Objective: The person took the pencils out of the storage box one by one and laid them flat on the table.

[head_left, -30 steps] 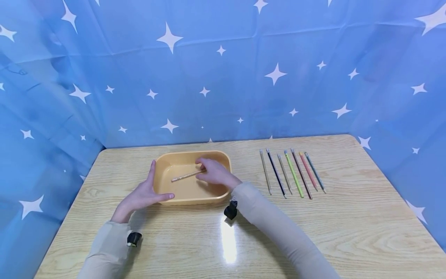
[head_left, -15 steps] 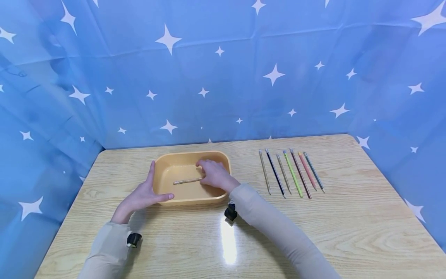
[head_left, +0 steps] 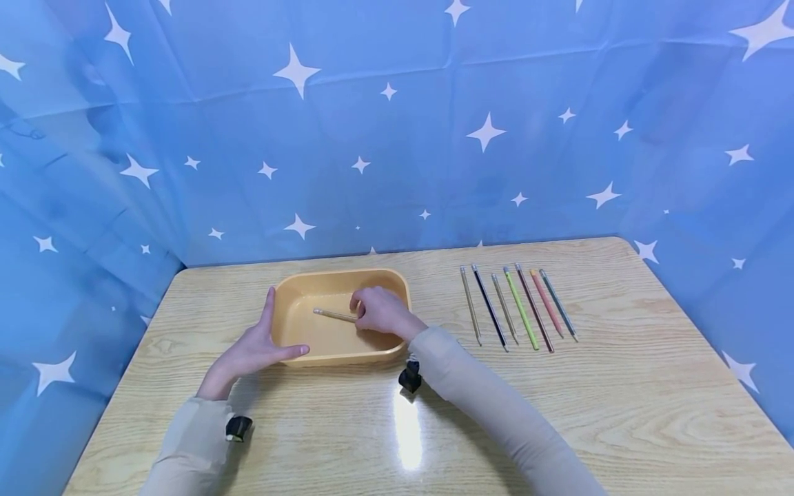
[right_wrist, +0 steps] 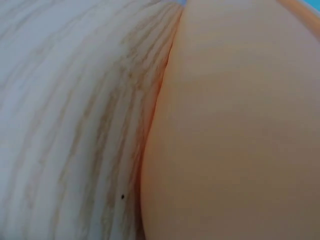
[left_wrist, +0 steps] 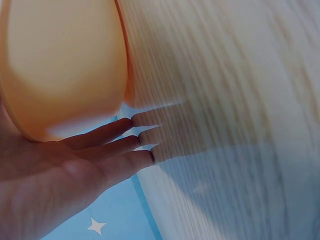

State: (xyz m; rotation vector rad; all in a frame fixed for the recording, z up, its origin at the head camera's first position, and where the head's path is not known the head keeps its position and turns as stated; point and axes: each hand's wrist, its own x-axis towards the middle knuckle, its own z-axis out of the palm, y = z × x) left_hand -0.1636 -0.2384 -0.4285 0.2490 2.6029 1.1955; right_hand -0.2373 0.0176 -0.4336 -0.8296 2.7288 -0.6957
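A shallow orange plastic tray (head_left: pixel 319 359) lies on the table, with one pencil (head_left: pixel 333 315) inside it. My right hand (head_left: pixel 383 313) reaches into the tray and pinches the pencil near one end; its eraser end points left, and the fingers hide the other end. At the tray's left end, my left hand (head_left: pixel 256 346) braces the wall with thumb and fingers spread. In the left wrist view, the left hand's fingers (left_wrist: pixel 107 142) extend straight beside the tray's outer wall (left_wrist: pixel 65 60). Only the tray's wall (right_wrist: pixel 230 120) and the table show in the right wrist view.
Right of the tray, several pencils lie side by side in a slanted row, among them a black pencil (head_left: pixel 490 306), a lime green pencil (head_left: pixel 521 308) and a pink pencil (head_left: pixel 547 303). A blue star-patterned curtain (head_left: pixel 397 138) hangs behind the wooden table (head_left: pixel 651 386).
The pencil in my right hand has swung, its eraser end now higher in the tray and slightly right. My right hand has shifted a little; my left hand stays at the tray.
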